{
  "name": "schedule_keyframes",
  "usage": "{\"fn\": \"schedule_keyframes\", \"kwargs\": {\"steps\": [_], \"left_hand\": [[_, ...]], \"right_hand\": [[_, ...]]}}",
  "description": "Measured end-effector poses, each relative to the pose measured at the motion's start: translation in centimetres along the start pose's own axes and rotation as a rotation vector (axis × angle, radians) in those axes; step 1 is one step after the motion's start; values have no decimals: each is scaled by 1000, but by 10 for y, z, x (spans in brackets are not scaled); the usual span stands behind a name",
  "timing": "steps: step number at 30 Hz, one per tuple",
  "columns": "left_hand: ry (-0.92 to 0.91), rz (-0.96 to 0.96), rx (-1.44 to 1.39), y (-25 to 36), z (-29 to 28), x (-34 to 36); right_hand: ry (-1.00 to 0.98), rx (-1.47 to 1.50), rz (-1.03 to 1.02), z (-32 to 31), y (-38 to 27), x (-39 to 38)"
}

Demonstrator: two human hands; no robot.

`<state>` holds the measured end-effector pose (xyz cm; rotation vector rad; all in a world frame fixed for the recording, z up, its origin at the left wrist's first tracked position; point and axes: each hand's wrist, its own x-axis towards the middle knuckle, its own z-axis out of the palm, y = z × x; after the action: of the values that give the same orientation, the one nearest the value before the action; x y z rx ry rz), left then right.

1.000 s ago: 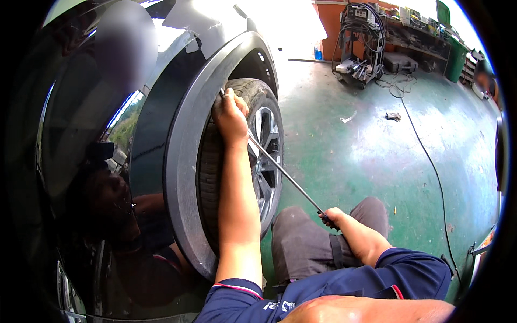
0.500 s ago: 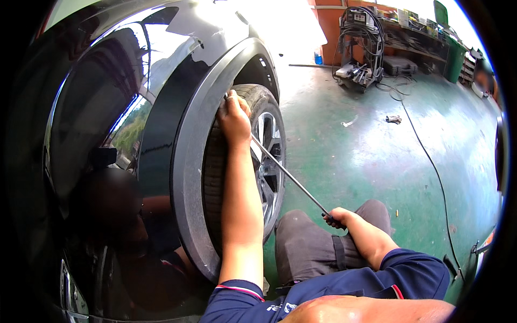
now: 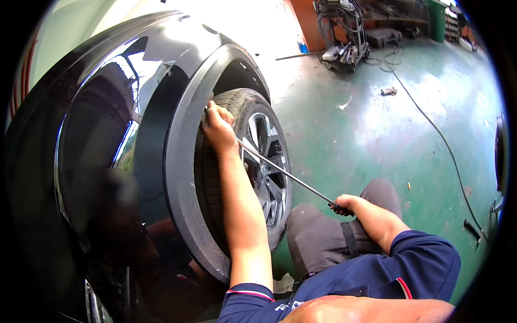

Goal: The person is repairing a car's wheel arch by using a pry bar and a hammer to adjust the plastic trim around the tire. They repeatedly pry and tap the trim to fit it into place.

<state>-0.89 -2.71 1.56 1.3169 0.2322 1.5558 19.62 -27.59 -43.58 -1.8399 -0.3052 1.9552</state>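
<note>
My right hand is closed round the dark handle end of a long thin metal rod, just above my knee. From there the rod slants up and left to the front of the car. My left hand is wrapped round its far part, at the gap between the grey wheel-arch trim and the tyre. The rod's tip is mostly hidden by my left hand and the arch edge. Beside my left forearm is the spoked alloy wheel.
Glossy black car bodywork fills the left. On the green floor a black cable runs along the right, with a crumpled glove-like item nearby. A cart with cables and tools and a grey case stand at the back.
The view has tilted down and shifted. Both hands keep their hold on the rod, which now lies at a slightly flatter slant.
</note>
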Motion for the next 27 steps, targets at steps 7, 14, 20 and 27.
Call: {"fn": "schedule_keyframes", "kwargs": {"steps": [7, 14, 20, 27], "left_hand": [[-26, -7, 100, 4, -1, 1], [-73, 5, 109, 7, 4, 0], [-66, 5, 145, 8, 4, 3], [-77, -38, 218, 10, 5, 11]], "right_hand": [[119, 51, -22, 25, 9, 21], [96, 9, -82, 21, 1, 17], [-73, -104, 25, 30, -2, 1], [-85, -113, 6, 40, -5, -14]]}}
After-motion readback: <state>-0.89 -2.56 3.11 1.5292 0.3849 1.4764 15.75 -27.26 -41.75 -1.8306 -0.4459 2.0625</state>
